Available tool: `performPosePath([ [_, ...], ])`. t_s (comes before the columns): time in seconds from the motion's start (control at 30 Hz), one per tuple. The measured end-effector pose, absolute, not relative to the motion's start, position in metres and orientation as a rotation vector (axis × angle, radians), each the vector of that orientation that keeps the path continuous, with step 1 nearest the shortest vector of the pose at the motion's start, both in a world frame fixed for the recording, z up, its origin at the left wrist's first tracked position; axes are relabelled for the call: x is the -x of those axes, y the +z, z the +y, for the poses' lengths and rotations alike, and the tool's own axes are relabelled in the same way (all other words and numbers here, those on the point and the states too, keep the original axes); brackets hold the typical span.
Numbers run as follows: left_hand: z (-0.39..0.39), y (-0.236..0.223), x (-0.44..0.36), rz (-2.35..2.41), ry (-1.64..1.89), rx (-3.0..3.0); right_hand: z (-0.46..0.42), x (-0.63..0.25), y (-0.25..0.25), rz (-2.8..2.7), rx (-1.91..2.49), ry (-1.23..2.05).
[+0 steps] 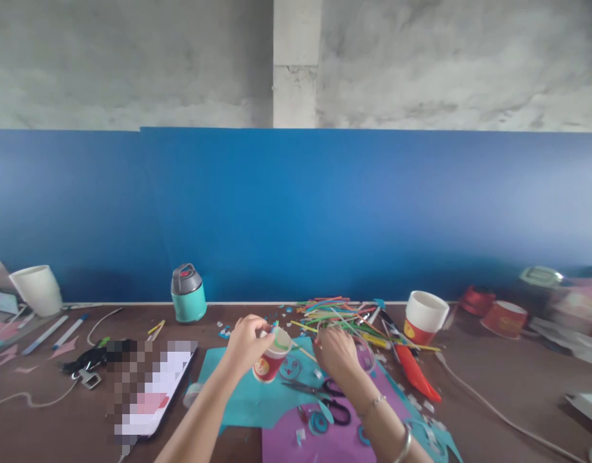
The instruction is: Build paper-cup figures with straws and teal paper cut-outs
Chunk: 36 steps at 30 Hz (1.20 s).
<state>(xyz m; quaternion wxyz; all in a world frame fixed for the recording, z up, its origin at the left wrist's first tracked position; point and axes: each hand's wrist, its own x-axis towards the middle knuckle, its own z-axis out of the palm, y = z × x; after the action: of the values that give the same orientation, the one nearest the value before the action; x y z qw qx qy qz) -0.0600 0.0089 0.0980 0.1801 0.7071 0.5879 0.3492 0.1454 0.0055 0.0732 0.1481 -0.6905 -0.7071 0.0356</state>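
The left hand's (248, 349) fingers grip a red-and-white cup (274, 366) mid-desk, a green strip (281, 346) inside; its round label (261, 367) is too small to read. Whether the right hand's (339, 351) curled fingers hold anything, I cannot tell. A similar cup (426, 314) stands near the desk's (512, 379) far edge.

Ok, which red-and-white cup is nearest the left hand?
The cup over the turquoise paper, with the left hand at its rim; every other one stands farther right, past the right hand.
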Motion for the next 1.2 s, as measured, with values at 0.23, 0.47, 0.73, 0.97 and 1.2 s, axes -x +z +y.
performPosePath([
  [0.23, 0.014, 0.096, 0.066, 1.518, 0.977, -1.968, 0.0, -0.111, 0.036, -2.132, 1.864, 0.324],
  [0.47, 0.016, 0.087, 0.065, 1.48, 0.984, -1.818, 0.012, -0.127, 0.032, -2.028, 1.856, 0.423],
  [0.73, 0.022, 0.077, 0.06, 1.407, 0.917, -1.629, 0.017, -0.174, 0.084, -1.737, 1.795, 0.206],
  [0.97, 0.011, 0.078, 0.044, 1.3, 0.874, -1.575, 0.009, -0.141, 0.092, -1.365, 1.068, 0.936],
  [1.2, 0.011, 0.073, 0.033, 1.307, 0.875, -1.63, 0.002, -0.135, 0.091, -1.584, 1.143, 0.558],
])
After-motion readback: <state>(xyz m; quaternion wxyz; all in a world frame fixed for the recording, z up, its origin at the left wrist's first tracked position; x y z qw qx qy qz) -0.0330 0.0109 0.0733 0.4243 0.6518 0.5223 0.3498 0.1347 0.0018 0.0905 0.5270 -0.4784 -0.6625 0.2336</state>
